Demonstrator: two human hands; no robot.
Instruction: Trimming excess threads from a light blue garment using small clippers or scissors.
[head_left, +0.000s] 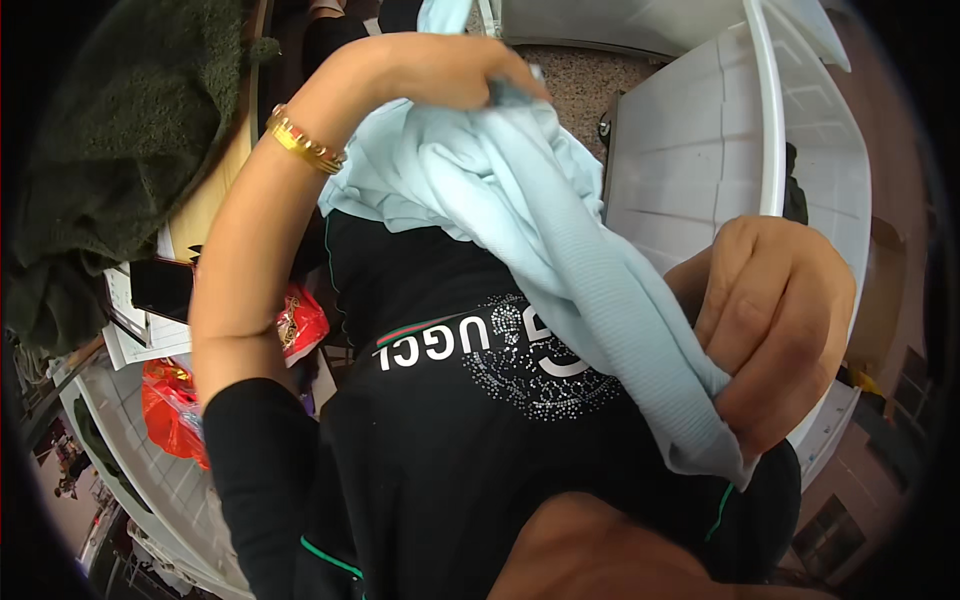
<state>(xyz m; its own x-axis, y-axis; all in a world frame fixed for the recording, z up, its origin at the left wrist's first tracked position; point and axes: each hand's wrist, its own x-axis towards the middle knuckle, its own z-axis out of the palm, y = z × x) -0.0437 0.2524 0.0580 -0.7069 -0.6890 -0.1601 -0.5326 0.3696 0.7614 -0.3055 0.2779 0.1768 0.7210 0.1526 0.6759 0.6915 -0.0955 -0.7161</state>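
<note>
A light blue ribbed knit garment (455,170) is bunched in front of my black top, and one long sleeve-like part of it stretches down to the right. My left hand (455,72), slightly blurred, is closed on the bunched far part; its fingertips are partly hidden, with a small dark patch beside them. At the right, my right hand (780,320) pinches the edge of the long part's end, where a greyish inner side shows. The cloth between the hands looks loosely twisted.
A white plastic bin (690,130) stands at the far right. On the left, a dark green fuzzy cloth (120,130) lies by a wooden edge, above a dark phone-like object (162,290) and papers. Red plastic bags (172,410) sit near another white container (165,500).
</note>
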